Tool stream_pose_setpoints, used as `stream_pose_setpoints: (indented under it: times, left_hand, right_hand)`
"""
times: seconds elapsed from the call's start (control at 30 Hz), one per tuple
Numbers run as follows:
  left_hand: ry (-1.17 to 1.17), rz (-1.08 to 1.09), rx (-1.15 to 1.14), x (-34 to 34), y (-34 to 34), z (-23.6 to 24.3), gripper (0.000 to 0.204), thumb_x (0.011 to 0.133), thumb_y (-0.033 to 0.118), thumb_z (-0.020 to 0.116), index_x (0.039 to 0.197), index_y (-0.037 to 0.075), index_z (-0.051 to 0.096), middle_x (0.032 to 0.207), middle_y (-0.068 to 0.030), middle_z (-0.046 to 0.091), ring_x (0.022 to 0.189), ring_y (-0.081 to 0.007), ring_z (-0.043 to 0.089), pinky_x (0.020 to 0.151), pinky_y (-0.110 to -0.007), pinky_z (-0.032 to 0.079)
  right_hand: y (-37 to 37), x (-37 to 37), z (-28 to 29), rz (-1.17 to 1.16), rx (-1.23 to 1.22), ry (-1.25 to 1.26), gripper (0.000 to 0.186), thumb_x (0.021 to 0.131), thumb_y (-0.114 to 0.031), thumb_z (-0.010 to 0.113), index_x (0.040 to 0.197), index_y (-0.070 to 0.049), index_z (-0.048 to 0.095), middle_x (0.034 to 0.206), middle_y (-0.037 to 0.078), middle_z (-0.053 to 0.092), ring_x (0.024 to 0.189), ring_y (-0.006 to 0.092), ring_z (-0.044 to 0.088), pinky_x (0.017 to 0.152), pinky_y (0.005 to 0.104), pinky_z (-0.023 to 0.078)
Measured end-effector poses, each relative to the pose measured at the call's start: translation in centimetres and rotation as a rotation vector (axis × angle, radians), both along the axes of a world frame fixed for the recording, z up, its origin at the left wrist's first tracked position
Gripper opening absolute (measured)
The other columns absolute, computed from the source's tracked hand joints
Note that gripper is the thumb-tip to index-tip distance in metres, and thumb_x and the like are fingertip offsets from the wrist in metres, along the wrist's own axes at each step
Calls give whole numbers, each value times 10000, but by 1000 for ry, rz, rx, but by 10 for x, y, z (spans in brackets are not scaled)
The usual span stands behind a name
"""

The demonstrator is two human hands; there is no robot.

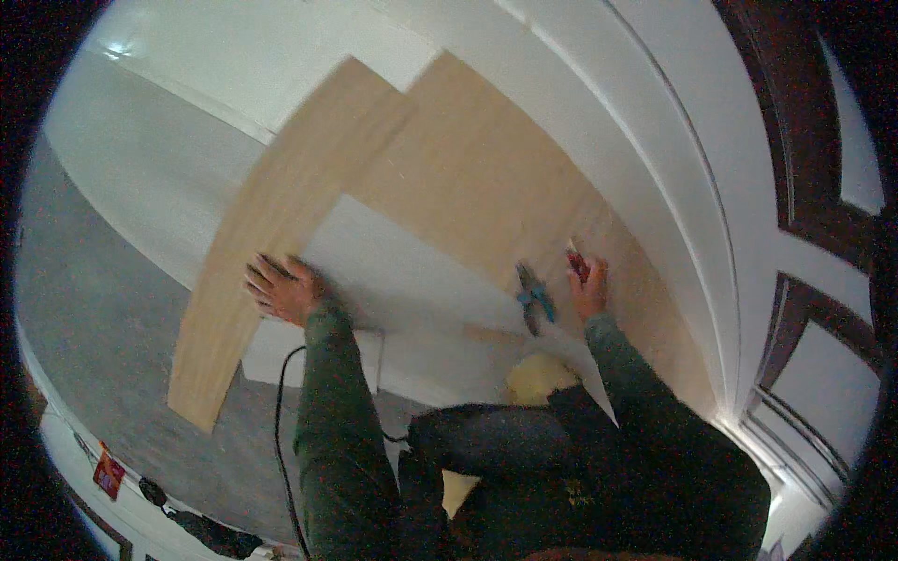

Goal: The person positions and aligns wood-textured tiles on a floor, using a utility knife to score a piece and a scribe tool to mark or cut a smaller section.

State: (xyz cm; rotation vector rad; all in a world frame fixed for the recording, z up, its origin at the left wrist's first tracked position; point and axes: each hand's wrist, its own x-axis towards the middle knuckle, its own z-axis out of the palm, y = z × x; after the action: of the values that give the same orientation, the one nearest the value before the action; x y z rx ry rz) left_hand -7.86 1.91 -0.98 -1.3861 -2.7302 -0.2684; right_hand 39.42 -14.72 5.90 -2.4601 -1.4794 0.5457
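Observation:
My left hand (285,285) lies with fingers spread on the edge of a light wood-look plank (253,206). Further right, my right hand (591,285) grips a red-handled tool (576,265), probably a cutter, over a wide area of the same planking (486,168). Just left of that hand, a dark hand tool with teal handles (533,299) lies at the boundary between the planks and pale sheet underlay (402,266). A rounded yellowish thing (538,374) is by my bent knee, partly hidden.
Grey floor (112,280) extends to the left. A pale rectangular board (267,355) and a black cable (279,430) lie beside my left forearm. White skirting (655,131) and dark door frames (795,140) line the right. A red packet (108,472) and dark items sit lower left.

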Motion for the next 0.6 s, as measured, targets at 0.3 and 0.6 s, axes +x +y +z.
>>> stream_pose_setpoints:
  times: [0.3, 0.6]
  left_hand:
    - [-11, 8, -76, 17, -3, 14, 572, 913, 415, 447, 1405, 125, 435, 1513, -124, 336, 1401, -360, 267, 1110, -548, 209]
    - [-20, -13, -113, 13, -5, 12, 574, 950, 454, 399, 1412, 114, 414, 1513, -153, 322, 1395, -402, 255, 1107, -561, 208]
  right_hand:
    - [256, -147, -5, 49, 392, 410, 398, 891, -256, 630, 1188, -19, 511, 949, 174, 629, 863, 305, 636, 774, 425, 499]
    - [418, -220, -33, 153, 333, 233, 407, 880, -211, 581, 1212, 21, 533, 1004, 241, 658, 918, 417, 638, 828, 478, 500]
